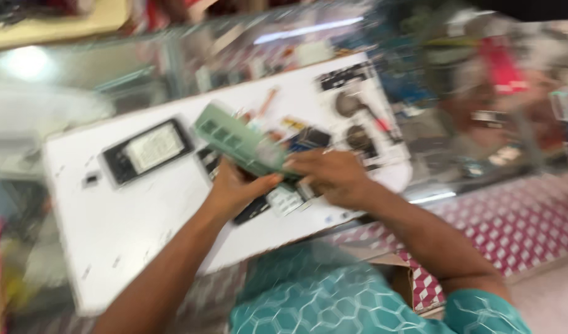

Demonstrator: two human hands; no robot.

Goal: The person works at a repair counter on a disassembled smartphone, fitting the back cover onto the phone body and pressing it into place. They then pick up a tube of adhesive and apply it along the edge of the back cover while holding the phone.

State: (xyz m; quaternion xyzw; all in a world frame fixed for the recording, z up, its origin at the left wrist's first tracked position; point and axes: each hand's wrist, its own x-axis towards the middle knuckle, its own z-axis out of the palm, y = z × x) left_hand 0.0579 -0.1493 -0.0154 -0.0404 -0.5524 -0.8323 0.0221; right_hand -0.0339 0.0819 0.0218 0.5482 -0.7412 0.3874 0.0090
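The picture is blurred by motion. My left hand [237,185] holds a long pale green rectangular box [237,141] from below, its far end tilted up to the left. Closed around the box's near right end is my right hand [333,176]. Both hands hover over a white board [129,216] that lies on a glass counter. Under the hands lie small dark flat parts [253,210], partly hidden.
A black-framed flat device with a pale screen [149,149] lies on the board to the left. Round dark parts [352,120] and small bits sit at the board's far right. A glass showcase [469,105] with blurred goods runs behind. A red-and-white patterned surface [513,222] lies at right.
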